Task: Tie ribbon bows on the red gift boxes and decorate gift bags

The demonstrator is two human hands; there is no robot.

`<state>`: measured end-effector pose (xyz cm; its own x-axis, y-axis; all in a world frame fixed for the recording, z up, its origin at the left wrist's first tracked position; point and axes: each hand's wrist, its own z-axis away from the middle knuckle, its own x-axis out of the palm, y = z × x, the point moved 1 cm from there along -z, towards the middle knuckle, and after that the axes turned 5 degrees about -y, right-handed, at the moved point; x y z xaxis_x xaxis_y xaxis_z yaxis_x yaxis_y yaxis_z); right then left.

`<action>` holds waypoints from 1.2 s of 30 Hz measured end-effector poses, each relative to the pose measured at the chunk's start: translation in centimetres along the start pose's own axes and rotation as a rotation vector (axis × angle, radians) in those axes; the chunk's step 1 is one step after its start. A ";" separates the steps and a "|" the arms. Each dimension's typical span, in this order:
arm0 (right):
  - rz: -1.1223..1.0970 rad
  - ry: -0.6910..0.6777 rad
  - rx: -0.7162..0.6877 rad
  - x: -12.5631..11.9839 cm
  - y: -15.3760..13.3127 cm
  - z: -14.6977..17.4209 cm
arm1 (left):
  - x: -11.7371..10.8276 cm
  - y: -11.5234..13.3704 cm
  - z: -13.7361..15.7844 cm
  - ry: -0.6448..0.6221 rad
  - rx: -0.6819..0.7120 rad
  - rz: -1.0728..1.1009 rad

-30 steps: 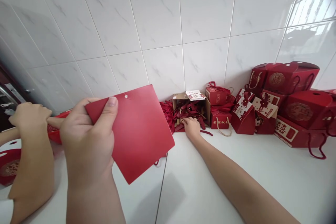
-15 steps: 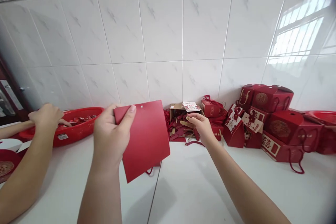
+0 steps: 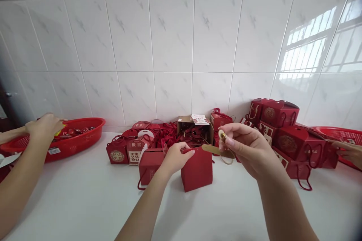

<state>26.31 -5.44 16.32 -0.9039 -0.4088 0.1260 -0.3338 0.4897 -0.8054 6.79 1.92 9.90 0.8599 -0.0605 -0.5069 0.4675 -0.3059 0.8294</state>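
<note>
My left hand (image 3: 175, 159) pinches the top edge of a plain red gift box (image 3: 197, 170) that stands upright in the middle of the table. Raised to the right of that box is my right hand (image 3: 246, 144), its thumb and fingers closed on a small gold bell (image 3: 223, 135). A flat gold tag (image 3: 210, 149) and a loop of thin cord hang below the bell, close to the box's top. Behind them, an open cardboard box (image 3: 185, 126) holds a tangle of dark red ribbons (image 3: 195, 135).
Red gift boxes (image 3: 118, 150) cluster left of centre, and more stacked boxes (image 3: 298, 143) stand at the right. Another person's hand (image 3: 42, 128) reaches into a red plastic basket (image 3: 76, 145) of wrapped sweets. A further hand (image 3: 349, 152) is by the right basket (image 3: 341, 132). Tiled wall behind.
The red piece in my left hand has come down and now stands on the table. My right hand has drawn back from the ribbons, raising the bell and gold tag. The view has shifted.
</note>
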 end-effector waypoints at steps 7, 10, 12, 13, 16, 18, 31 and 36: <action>0.011 -0.082 0.080 1.7 0.5 0.6 | -2.8 4.9 2.7 0.315 0.211 -0.020; 0.061 -0.088 0.043 2.5 0.8 0.6 | -3.9 7.2 4.9 0.221 0.446 0.183; 0.060 -0.095 -0.002 2.9 1.0 0.6 | -4.2 8.1 6.1 0.060 0.574 0.263; 0.055 -0.100 -0.021 3.1 1.1 0.5 | -4.3 8.3 6.5 0.002 0.629 0.274; 0.048 -0.116 -0.038 3.4 1.4 0.6 | -4.1 8.3 6.9 -0.046 0.730 0.265; 0.038 -0.127 -0.023 3.5 1.6 0.7 | -3.9 8.2 6.8 -0.039 0.743 0.264; 0.181 -0.190 -0.151 3.6 0.1 1.8 | -4.5 8.1 6.6 -0.185 0.645 0.350; 0.048 -0.278 -0.081 3.5 0.4 1.8 | -4.6 8.4 6.9 -0.295 0.694 0.292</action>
<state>23.50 -8.06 15.39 -0.8151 -0.5732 -0.0837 -0.3227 0.5692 -0.7562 5.33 -6.93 17.63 0.7925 -0.4481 -0.4137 -0.0850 -0.7529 0.6526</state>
